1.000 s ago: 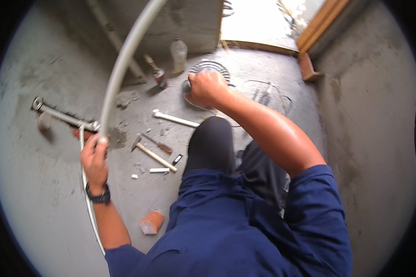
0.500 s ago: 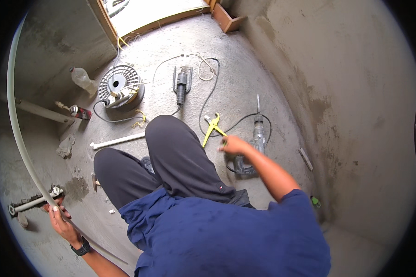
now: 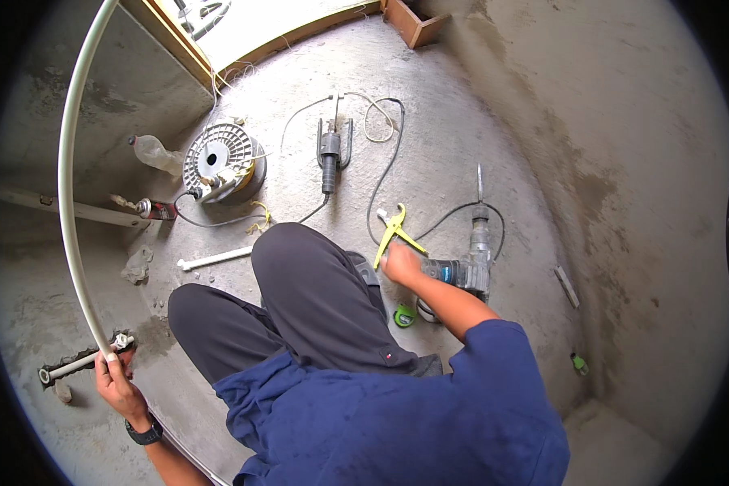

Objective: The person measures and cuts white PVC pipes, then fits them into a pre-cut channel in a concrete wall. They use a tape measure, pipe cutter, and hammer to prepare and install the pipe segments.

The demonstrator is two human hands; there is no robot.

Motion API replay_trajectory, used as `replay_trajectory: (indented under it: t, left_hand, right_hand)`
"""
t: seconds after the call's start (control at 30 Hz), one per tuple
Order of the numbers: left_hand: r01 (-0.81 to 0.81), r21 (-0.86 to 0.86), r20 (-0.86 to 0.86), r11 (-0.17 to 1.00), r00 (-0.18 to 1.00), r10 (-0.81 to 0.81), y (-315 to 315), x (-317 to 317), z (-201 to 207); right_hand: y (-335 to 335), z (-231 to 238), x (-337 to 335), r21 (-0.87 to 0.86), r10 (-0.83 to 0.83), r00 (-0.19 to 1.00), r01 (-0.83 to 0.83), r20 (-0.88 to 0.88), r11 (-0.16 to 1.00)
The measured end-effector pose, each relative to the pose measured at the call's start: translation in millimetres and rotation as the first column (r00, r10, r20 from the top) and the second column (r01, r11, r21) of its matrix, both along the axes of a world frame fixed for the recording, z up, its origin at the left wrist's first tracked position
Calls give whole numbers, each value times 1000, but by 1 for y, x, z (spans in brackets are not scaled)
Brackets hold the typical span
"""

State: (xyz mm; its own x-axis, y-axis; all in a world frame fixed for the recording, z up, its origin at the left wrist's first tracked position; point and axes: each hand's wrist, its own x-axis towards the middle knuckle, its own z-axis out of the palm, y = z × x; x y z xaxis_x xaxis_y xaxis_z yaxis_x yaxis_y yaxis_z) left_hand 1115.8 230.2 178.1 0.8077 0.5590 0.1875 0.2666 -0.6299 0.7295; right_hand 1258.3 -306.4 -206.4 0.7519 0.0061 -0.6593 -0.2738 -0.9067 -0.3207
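The left hand (image 3: 122, 394) clasps a white pipe (image 3: 67, 186) arching above its fingers (image 3: 103, 374); a yellow pipe cutter (image 3: 393, 228) is at the right hand (image 3: 402, 264), grip unclear.

White pipe (image 3: 66, 178) is being gripped by left hand (image 3: 122, 389); yellow tool (image 3: 394, 228) is being partly covered by right hand (image 3: 402, 265).

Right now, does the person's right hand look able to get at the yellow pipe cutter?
Probably yes: the right hand is at the handle end of the yellow pipe cutter, with nothing visible between; actual contact is hard to tell.
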Motion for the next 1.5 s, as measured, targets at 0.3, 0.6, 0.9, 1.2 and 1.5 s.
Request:
replay_trajectory:
  t: [0.3,0.6,0.9,1.2,1.5]
  left_hand:
    - [-13,150,-91,989,995,27,-19,11,14]
    - [146,238,35,960,987,-159,-43,92,48]
    - [215,171,-34,962,977,-212,-70,177,80]
    - [360,112,17,926,931,-364,-47,141,102]
    - [283,103,1,953,959,-285,-26,96,111]
  right_hand:
    - [31,-10,66,-419,-308,933,208,-184,884]
    - [-12,94,127,478,-423,608,792,-672,380]
    - [174,362,118,781,-6,881,-417,474,465]
    - [289,401,76,704,138,768,-631,625,325]
    - [318,408,43,535,182,613,-773,769,341]
